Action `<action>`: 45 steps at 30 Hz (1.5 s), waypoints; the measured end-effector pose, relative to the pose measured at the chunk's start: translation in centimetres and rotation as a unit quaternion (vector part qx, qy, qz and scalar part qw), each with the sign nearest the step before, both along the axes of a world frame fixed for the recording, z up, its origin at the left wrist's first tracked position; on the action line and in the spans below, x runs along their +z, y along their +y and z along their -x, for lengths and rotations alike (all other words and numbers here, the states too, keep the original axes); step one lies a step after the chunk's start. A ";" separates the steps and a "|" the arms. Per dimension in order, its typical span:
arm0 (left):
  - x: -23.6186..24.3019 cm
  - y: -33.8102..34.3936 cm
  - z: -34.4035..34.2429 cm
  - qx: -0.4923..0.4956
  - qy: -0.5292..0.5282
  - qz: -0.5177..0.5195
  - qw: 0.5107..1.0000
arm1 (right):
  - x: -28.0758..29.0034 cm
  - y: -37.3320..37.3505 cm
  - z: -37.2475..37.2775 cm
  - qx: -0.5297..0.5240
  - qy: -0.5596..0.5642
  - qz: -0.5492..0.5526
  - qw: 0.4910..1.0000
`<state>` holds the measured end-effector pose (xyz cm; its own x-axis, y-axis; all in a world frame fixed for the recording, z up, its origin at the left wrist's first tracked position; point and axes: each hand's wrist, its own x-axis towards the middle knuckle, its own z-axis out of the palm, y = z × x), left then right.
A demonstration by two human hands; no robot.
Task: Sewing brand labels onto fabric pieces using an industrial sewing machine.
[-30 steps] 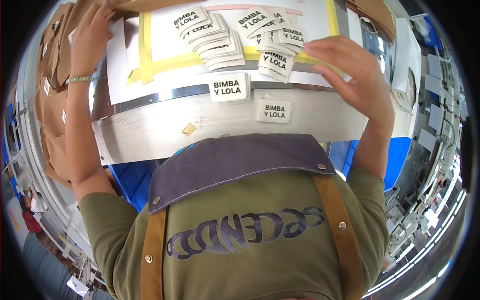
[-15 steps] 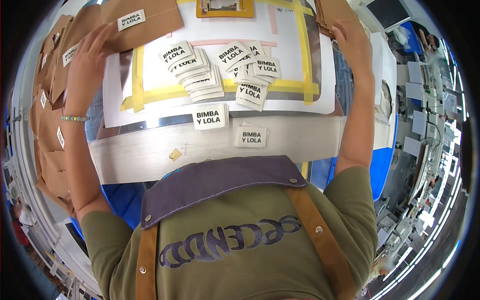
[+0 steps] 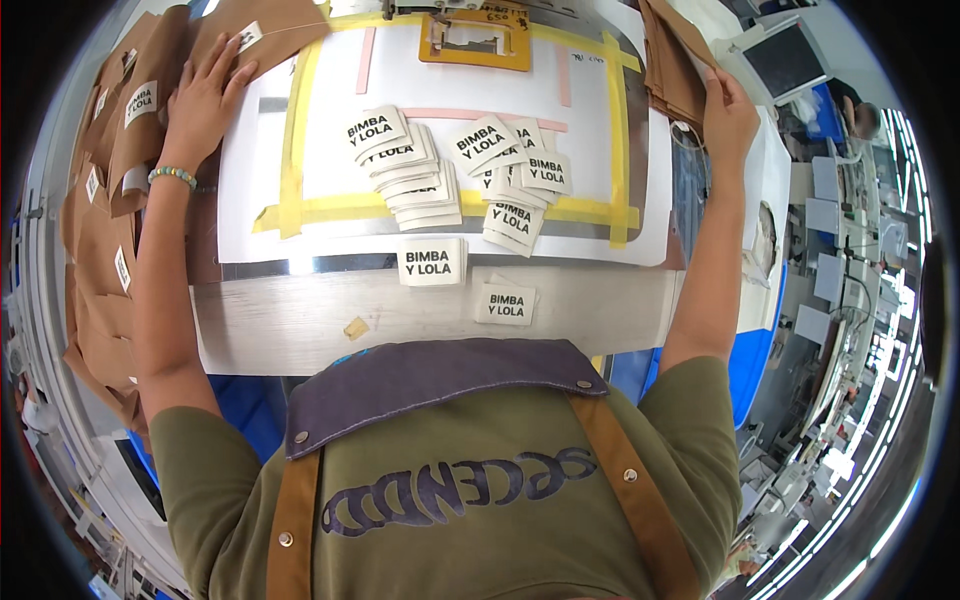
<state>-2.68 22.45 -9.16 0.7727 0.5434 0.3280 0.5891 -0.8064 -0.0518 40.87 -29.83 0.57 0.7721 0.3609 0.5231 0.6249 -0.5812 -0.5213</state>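
Note:
My left hand lies with its fingers stretched out over a brown fabric piece at the far left; a white printed label sits on that piece near the fingertips. At the far right, my right hand pinches the edge of a stack of brown fabric pieces. Between the hands, white labels with dark lettering lie in two fanned piles, a left pile and a right pile. Nearer me are a small label stack and another one.
An orange-yellow frame sits at the far middle under machine parts. Yellow tape borders the white sheet. Labelled brown pieces hang along the left side. A monitor stands far right; a scrap lies near me.
The left brown piece has shifted farther away, and my left hand now reaches over it. My right hand stays at the right stack. The table appears lower in view, showing more of the frame.

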 end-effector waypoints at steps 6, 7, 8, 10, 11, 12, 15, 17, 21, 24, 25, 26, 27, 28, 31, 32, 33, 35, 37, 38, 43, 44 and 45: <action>1.8 -1.3 3.3 0.023 -0.019 0.010 1.000 | -1.2 4.9 6.4 0.322 -0.274 0.190 0.886; 2.7 -2.3 3.3 -0.020 -0.047 -0.041 0.998 | -1.2 5.8 7.6 0.324 -0.276 0.186 0.885; 3.6 -3.6 3.0 -0.023 -0.054 -0.073 0.996 | -1.2 6.6 8.8 0.351 -0.322 0.206 0.855; 5.7 -6.9 2.4 -0.144 -0.130 -0.067 0.979 | -0.9 8.4 10.6 0.376 -0.368 0.224 0.821; 6.7 -8.7 1.7 -0.179 -0.121 -0.039 0.975 | -0.8 9.1 11.4 0.407 -0.369 0.225 0.805; 7.4 -10.7 1.0 -0.219 -0.130 -0.016 0.967 | -0.7 9.9 12.1 0.436 -0.365 0.238 0.787; 8.5 -17.1 -1.7 -0.313 -0.104 0.099 0.939 | -0.6 13.0 13.7 0.467 -0.397 0.199 0.765; 8.6 -20.2 -3.8 -0.364 -0.096 0.155 0.914 | -0.6 14.7 14.7 0.488 -0.396 0.177 0.757; 8.8 -21.9 -5.9 -0.374 -0.080 0.285 0.879 | -0.3 15.9 15.3 0.520 -0.342 0.136 0.771; 8.5 -21.2 -6.2 -0.363 -0.060 0.304 0.879 | 0.0 13.3 14.8 0.474 -0.281 0.105 0.828; 8.2 -21.0 -6.2 -0.357 -0.047 0.276 0.891 | 0.3 12.1 14.1 0.446 -0.254 0.114 0.851; 8.0 -20.7 -6.0 -0.368 -0.063 0.272 0.887 | 0.6 10.9 13.3 0.416 -0.221 0.134 0.872; 7.7 -20.3 -5.8 -0.369 -0.019 0.232 0.900 | 0.7 9.7 12.5 0.418 -0.226 0.123 0.871; 7.5 -20.0 -5.5 -0.362 0.032 0.192 0.912 | 0.8 8.4 11.9 0.384 -0.180 0.149 0.893; 6.9 -19.3 -4.7 -0.372 0.010 0.135 0.918 | 0.4 5.8 10.8 0.354 -0.113 0.186 0.910; 6.8 -18.9 -4.5 -0.372 0.021 0.142 0.917 | 0.2 5.1 10.8 0.359 -0.093 0.198 0.907; 6.8 -18.3 -4.4 -0.364 0.018 0.126 0.922 | -0.2 4.6 11.1 0.357 -0.090 0.199 0.908; 6.7 -17.3 -4.4 -0.342 0.021 0.097 0.934 | -1.0 3.8 11.9 0.388 -0.074 0.256 0.882; 6.8 -16.5 -4.2 -0.336 0.021 0.086 0.938 | -1.1 3.2 12.5 0.389 -0.058 0.267 0.880; 6.8 -16.2 -4.1 -0.307 0.039 0.080 0.947 | -1.1 3.1 12.7 0.401 -0.055 0.280 0.871; 6.6 -16.8 -3.2 -0.327 -0.013 0.126 0.937 | -1.4 3.5 13.0 0.394 -0.029 0.200 0.897; 6.5 -17.0 -3.1 -0.333 -0.024 0.133 0.933 | -1.5 3.6 13.1 0.396 -0.036 0.193 0.897; 6.5 -17.1 -3.0 -0.339 -0.040 0.139 0.930 | -1.7 3.6 13.2 0.394 -0.034 0.186 0.899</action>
